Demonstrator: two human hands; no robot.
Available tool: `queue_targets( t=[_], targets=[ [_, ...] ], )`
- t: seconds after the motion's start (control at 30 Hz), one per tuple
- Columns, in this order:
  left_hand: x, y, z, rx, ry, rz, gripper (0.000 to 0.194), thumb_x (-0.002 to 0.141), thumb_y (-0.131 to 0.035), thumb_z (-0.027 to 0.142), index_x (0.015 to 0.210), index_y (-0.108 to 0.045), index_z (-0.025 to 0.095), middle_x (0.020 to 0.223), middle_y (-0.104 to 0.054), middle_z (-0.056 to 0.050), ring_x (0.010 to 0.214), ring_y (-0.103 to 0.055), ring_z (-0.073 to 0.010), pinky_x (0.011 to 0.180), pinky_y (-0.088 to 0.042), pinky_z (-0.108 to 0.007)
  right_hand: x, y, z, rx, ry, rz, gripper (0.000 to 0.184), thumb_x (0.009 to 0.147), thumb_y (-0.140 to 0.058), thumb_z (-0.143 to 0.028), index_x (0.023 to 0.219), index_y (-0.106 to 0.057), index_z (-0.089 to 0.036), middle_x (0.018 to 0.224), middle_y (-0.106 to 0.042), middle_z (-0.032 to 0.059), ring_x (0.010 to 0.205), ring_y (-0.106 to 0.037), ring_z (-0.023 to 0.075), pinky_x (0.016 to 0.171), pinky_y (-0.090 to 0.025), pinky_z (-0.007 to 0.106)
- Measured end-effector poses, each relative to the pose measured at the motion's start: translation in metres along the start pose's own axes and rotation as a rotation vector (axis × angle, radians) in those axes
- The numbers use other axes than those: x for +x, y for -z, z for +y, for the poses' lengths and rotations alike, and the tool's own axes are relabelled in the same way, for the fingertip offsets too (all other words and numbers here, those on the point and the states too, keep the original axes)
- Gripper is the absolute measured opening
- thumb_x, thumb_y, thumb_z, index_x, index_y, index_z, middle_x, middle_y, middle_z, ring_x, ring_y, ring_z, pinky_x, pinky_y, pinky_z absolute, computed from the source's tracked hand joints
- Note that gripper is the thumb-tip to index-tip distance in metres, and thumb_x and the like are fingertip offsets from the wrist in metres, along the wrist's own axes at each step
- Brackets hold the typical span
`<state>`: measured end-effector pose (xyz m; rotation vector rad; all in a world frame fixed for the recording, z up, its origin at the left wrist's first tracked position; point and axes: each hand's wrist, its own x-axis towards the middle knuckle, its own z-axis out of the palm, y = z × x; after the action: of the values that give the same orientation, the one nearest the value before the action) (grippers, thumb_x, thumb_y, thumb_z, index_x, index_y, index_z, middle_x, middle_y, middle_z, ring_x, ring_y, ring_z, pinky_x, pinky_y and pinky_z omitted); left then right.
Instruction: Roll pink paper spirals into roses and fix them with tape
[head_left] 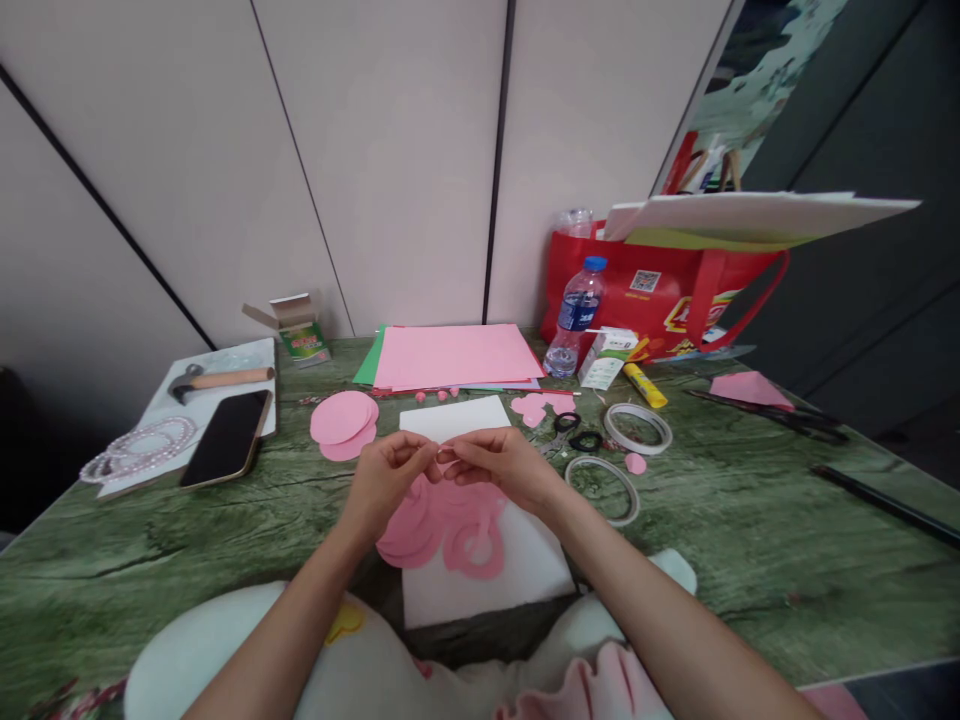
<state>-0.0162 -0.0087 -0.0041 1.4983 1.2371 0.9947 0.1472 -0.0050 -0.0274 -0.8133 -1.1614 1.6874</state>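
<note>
My left hand (391,478) and right hand (501,462) pinch a small pink piece (445,462), flat pink paper circles (341,418) lying at ten o'clock.

At the centre are two hands, one left hand (397,478) and one right hand (501,462). Near, just below them, lie pink cutouts (405,535), too overlapped to count. On the left: one hammer (234,378), one phone (227,438), one looped bundle of beads (135,452) and one stack of pink circles (341,417), its number hidden. Far left: one small opened box (304,342). Far centre: three small pink balls (420,397). On the right: two tape rolls (664,437) (630,508) and one small pink disc (636,463). Far right: one red bag (626,290), one water bottle (576,315), one drink carton (606,360), one yellow glue stick (645,386).
</note>
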Motion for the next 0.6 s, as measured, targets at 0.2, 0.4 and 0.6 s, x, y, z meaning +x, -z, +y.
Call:
queue_targets(
  t=[0.2,0.4,0.6],
  targets=[
    [-0.0004,0.0001,-0.0003,0.007,-0.012,0.000,0.022,0.069,-0.058,0.036,0.070,-0.059,0.014,0.052,-0.060,-0.001,0.046,-0.050,-0.0096,0.039,-0.033,-0.017,-0.0004,-0.0008,-0.0008,-0.018,0.002,0.015,0.029,0.062,-0.069,-0.035,0.082,-0.068,-0.014,0.082,-0.069,0.0077,0.066,-0.064,0.0138,0.065,-0.051,0.029],
    [-0.0010,-0.0002,0.0019,0.000,-0.011,0.003,0.022,0.068,-0.059,0.035,0.068,-0.059,0.013,0.051,-0.060,-0.001,0.047,-0.052,-0.0101,0.039,-0.034,-0.017,-0.0008,-0.0015,-0.0011,-0.024,0.006,0.010,0.029,0.063,-0.067,-0.036,0.082,-0.068,-0.014,0.079,-0.069,0.0074,0.064,-0.064,0.0134,0.064,-0.050,0.028],
    [-0.0014,-0.0003,0.0034,-0.014,-0.004,0.004,0.023,0.069,-0.056,0.035,0.068,-0.059,0.013,0.051,-0.060,-0.001,0.047,-0.052,-0.0104,0.040,-0.034,-0.018,-0.0009,-0.0020,-0.0021,-0.012,0.008,0.008,0.031,0.062,-0.068,-0.038,0.082,-0.068,-0.015,0.082,-0.069,0.0081,0.065,-0.064,0.0137,0.065,-0.050,0.029]
  ],
)
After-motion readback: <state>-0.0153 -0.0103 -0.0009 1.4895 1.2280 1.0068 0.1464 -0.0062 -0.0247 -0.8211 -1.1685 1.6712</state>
